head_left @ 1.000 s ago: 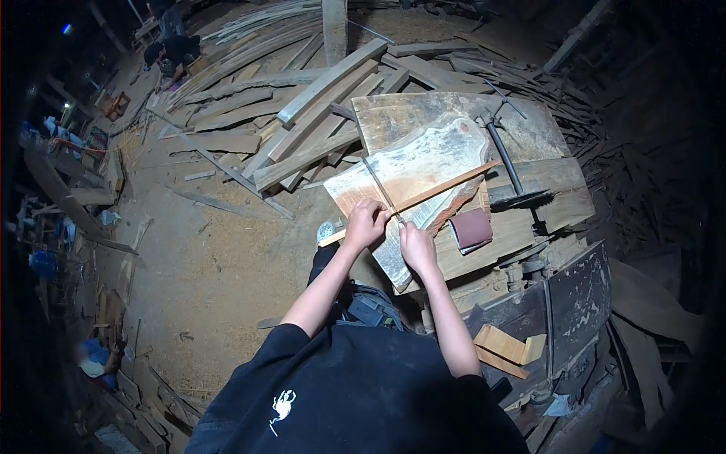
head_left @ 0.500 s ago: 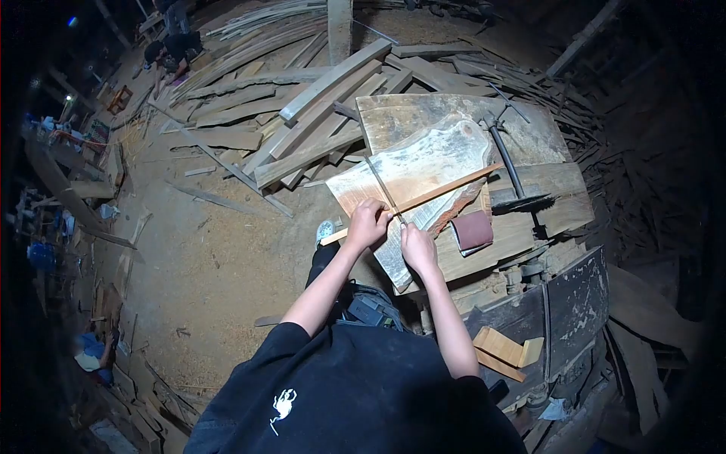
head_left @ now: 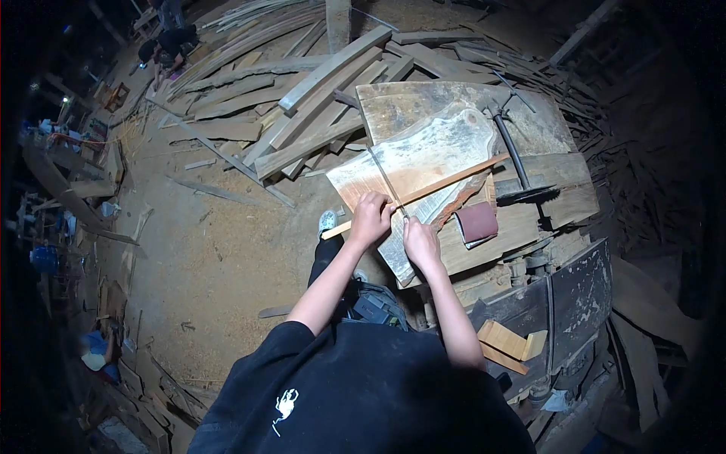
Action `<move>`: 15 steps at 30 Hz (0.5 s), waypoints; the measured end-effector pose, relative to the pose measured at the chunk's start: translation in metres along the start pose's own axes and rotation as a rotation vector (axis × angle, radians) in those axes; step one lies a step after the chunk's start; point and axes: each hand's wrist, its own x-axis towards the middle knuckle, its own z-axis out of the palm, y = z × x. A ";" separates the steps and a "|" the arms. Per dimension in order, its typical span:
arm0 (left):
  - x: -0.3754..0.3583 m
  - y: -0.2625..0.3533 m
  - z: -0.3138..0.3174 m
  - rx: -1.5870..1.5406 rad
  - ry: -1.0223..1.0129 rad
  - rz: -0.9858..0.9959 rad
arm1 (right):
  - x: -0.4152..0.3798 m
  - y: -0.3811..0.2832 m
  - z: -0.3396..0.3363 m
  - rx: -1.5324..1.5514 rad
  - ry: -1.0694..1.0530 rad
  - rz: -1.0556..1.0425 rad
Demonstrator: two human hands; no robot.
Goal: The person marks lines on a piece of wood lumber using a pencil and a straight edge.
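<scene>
A live-edge wood slab [head_left: 442, 147] lies on a rough plank bench [head_left: 401, 98]. Across it runs a long thin wooden strip [head_left: 454, 178], and my left hand [head_left: 372, 219] is closed around the strip near its lower left part. My right hand [head_left: 420, 244] is closed on the near end of a thin dark bar [head_left: 384, 172], which crosses the strip and points away from me over the slab. Both hands are close together at the crossing. Right of my right hand sits a folded reddish-brown piece [head_left: 478, 223], perhaps sandpaper.
A black metal clamp [head_left: 511, 151] stands on the bench's right side. Small wood pieces [head_left: 505, 340] rest on a dark surface [head_left: 578, 303] at lower right. Stacked boards [head_left: 325, 79] lie beyond the bench. One person [head_left: 170, 49] crouches at upper left, another [head_left: 98, 352] is at lower left.
The view has shifted slightly. Both hands keep nearly the same place at the crossing of the strip and the dark bar, with the same hold.
</scene>
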 end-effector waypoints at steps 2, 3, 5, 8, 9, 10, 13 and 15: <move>-0.001 0.001 -0.001 0.011 0.011 0.021 | -0.006 0.002 -0.001 -0.004 0.008 -0.006; -0.002 0.001 0.000 0.011 0.022 0.038 | -0.008 0.001 -0.002 -0.007 0.012 -0.010; -0.005 0.002 0.003 0.016 0.035 0.053 | -0.009 0.001 -0.003 0.002 0.012 -0.007; -0.004 0.001 0.003 0.037 0.039 0.064 | -0.009 -0.001 -0.001 -0.023 0.029 -0.006; -0.004 0.002 0.003 0.041 0.046 0.068 | -0.010 -0.001 0.001 -0.037 0.035 -0.004; -0.004 0.003 0.002 0.035 0.051 0.063 | -0.013 0.000 0.003 -0.026 0.057 -0.017; -0.004 0.003 0.002 0.021 0.060 0.051 | -0.032 0.006 0.005 -0.007 0.064 0.010; -0.003 0.002 0.003 0.016 0.063 0.044 | -0.060 0.014 -0.003 -0.012 -0.013 0.111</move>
